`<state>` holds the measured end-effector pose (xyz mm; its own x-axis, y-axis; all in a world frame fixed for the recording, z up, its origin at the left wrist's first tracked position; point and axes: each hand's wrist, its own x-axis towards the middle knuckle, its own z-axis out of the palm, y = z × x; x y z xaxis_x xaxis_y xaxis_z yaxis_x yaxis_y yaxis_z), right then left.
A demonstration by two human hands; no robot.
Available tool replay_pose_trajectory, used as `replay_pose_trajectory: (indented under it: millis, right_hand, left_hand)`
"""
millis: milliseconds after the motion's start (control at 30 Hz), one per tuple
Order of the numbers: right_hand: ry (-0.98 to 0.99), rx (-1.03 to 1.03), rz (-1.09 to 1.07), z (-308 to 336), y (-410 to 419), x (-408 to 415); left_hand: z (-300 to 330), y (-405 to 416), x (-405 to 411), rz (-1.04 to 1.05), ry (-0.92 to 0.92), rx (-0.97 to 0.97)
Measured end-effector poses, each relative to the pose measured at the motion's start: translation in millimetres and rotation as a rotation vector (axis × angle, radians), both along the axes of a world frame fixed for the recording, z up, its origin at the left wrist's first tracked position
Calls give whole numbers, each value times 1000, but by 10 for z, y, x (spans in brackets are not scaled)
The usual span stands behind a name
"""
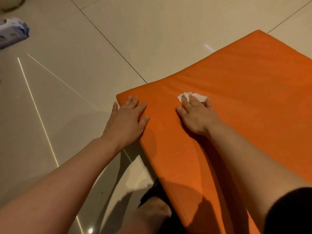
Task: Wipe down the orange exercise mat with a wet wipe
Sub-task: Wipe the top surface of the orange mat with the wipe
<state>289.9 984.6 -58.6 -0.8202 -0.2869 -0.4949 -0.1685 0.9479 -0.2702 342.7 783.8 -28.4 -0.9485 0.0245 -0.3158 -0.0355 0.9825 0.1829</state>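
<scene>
The orange exercise mat (236,85) lies on the tiled floor and fills the right half of the view. My left hand (128,119) rests flat on its near left corner, fingers straight and spread. My right hand (197,115) presses a crumpled white wet wipe (194,96) flat against the mat's surface, fingers extended over it. Only the wipe's far edge shows beyond the fingertips.
A purple and white wipes pack (11,33) lies on the cream floor tiles (67,81) at the far left. My knee and dark shorts (152,203) sit against the mat's near edge. Bare floor stretches left of and beyond the mat.
</scene>
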Motion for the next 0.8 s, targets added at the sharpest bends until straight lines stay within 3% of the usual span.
replay_pose_trajectory:
  millis: [100, 267, 500, 700, 800]
  right_hand:
    - [4, -10, 10, 42, -8, -16]
    - [41, -80, 123, 279, 68, 664]
    - [-27, -34, 67, 102, -218, 81]
    - [46, -122, 166, 379, -78, 859]
    - [39, -80, 180, 346, -165, 762]
  left_hand:
    - [-32, 62, 45, 49, 40, 73]
    - [-52, 36, 31, 45, 68, 88]
    - [-86, 101, 134, 66, 64, 143]
    - [-99, 30, 193, 76, 117, 200]
    - [-95, -28, 242, 65, 114, 174]
